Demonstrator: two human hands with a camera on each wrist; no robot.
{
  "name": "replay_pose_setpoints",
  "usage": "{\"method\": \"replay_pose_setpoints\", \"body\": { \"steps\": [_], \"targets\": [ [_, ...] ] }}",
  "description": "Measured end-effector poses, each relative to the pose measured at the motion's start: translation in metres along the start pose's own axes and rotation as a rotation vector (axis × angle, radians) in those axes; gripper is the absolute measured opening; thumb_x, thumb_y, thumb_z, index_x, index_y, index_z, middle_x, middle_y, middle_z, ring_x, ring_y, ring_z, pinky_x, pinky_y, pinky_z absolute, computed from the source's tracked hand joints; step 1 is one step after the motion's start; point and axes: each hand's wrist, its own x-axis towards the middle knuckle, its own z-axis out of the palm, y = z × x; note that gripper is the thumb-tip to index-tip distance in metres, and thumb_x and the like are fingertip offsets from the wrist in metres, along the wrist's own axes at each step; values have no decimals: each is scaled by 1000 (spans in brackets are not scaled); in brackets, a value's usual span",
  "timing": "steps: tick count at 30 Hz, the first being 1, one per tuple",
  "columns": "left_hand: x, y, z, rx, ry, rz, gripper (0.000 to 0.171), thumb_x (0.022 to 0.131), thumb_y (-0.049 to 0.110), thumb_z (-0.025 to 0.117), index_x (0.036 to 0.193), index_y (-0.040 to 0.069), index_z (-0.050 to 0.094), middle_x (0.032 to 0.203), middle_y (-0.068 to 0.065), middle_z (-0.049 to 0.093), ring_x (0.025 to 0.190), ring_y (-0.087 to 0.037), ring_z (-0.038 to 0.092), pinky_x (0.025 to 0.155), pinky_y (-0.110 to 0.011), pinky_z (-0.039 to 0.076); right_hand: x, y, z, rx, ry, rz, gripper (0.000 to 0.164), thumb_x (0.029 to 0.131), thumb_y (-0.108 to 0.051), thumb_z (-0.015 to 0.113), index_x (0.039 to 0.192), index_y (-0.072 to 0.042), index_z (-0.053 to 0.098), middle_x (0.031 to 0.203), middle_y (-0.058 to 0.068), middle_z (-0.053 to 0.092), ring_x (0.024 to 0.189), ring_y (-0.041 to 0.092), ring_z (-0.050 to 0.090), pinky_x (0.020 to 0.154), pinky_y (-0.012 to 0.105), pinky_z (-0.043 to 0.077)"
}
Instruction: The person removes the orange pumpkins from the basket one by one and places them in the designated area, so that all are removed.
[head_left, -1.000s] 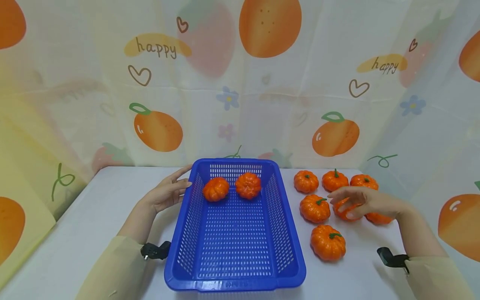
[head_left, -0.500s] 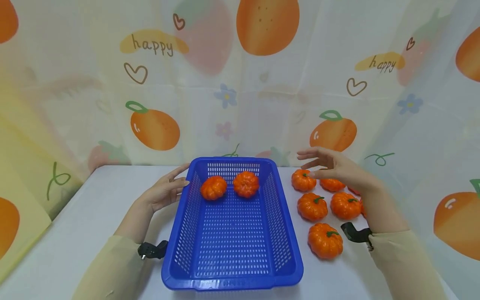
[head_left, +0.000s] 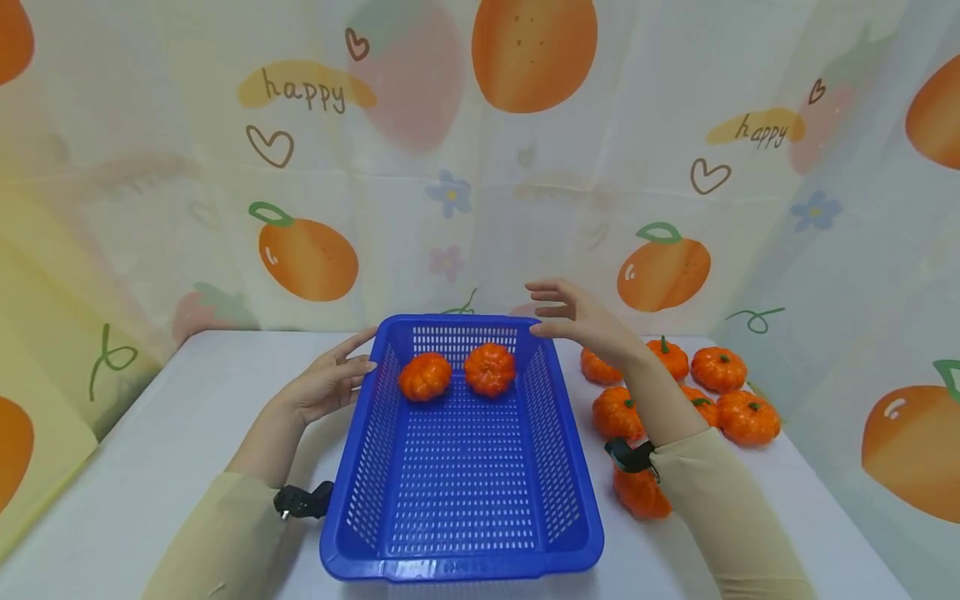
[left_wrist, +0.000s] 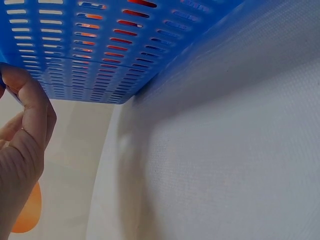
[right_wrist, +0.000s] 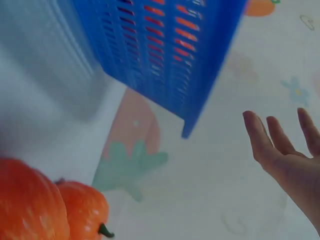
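A blue perforated plastic basket [head_left: 461, 569] stands in the middle of the table, with two small orange pumpkins [head_left: 490, 369] side by side at its far end. My left hand [head_left: 326, 387] holds the basket's left rim near the far corner; in the left wrist view a bent finger [left_wrist: 35, 107] reaches up to the rim. Over the far right corner of the basket hovers my right hand [head_left: 585, 321], its fingers spread and loosely bent, with nothing in it. The right wrist view shows that hand apart from the basket wall [right_wrist: 150, 50].
Several more orange pumpkins [head_left: 718, 369] with green stems sit on the white table [head_left: 172, 467] to the right of the basket, some partly hidden by my right forearm. A printed fruit-pattern curtain [head_left: 525, 233] hangs behind the table.
My right hand has moved left from above the loose pumpkins to the basket's far right corner, holding nothing. The left hand and the basket keep their places.
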Motion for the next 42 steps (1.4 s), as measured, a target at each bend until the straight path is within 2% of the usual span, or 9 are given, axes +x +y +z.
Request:
{"method": "replay_pose_setpoints", "body": {
  "steps": [9, 12, 18, 24, 30, 34, 38, 42],
  "targets": [
    [0, -1, -4, 4, -16, 12, 75, 102, 13, 50, 160, 20, 3, 124, 3, 62, 100, -8, 71, 88, -27, 59, 27, 8, 37, -14, -53, 62, 67, 87, -29, 71, 147, -22, 42, 154, 14, 41, 143, 40, 40, 115, 62, 37],
    [2, -1, -4, -5, -28, 10, 74, 102, 12, 50, 160, 20, 4, 124, 2, 62, 99, -8, 71, 88, -27, 59, 32, 11, 43, -3, -68, 65, 65, 87, -25, 71, 146, -18, 45, 154, 16, 41, 143, 43, 40, 115, 60, 37],
    [1, -1, -4, -12, -20, 12, 74, 102, 10, 50, 160, 20, 5, 122, 1, 63, 98, -9, 71, 87, -27, 60, 39, 15, 54, 76, -107, 115, 67, 88, -24, 69, 147, -12, 41, 156, 19, 35, 145, 44, 34, 115, 64, 34],
    [3, -2, -4, -3, -24, 12, 72, 102, 10, 49, 160, 21, 7, 124, 0, 62, 98, -9, 70, 88, -27, 59, 43, 24, 64, 76, -93, 146, 67, 89, -24, 68, 148, -10, 39, 156, 21, 35, 145, 41, 33, 118, 60, 32],
    [4, -2, -4, -9, -22, 9, 72, 102, 10, 48, 160, 21, 7, 123, 0, 62, 97, -9, 71, 87, -28, 60, 44, 30, 73, 5, -77, 152, 68, 88, -23, 69, 147, -6, 41, 152, 22, 41, 141, 40, 40, 117, 57, 36],
    [4, -3, -5, -13, -17, 10, 73, 102, 10, 49, 160, 21, 7, 123, 0, 62, 97, -9, 71, 86, -27, 60, 46, 33, 79, -93, -53, 145, 68, 86, -24, 70, 145, -4, 43, 146, 23, 47, 135, 39, 47, 114, 54, 41],
    [4, -4, -5, -9, -13, 5, 73, 102, 11, 49, 160, 22, 7, 125, -1, 61, 97, -9, 71, 86, -28, 60, 47, 36, 84, -236, -37, 125, 66, 85, -22, 71, 142, -2, 46, 143, 22, 49, 131, 37, 50, 111, 51, 46],
    [4, -5, -5, 0, -9, 5, 74, 102, 12, 50, 160, 22, 5, 127, -1, 59, 98, -9, 71, 88, -28, 60, 46, 38, 87, -321, -29, 111, 61, 83, -19, 73, 138, -3, 50, 137, 21, 53, 123, 34, 53, 107, 48, 50]
  ]
}}
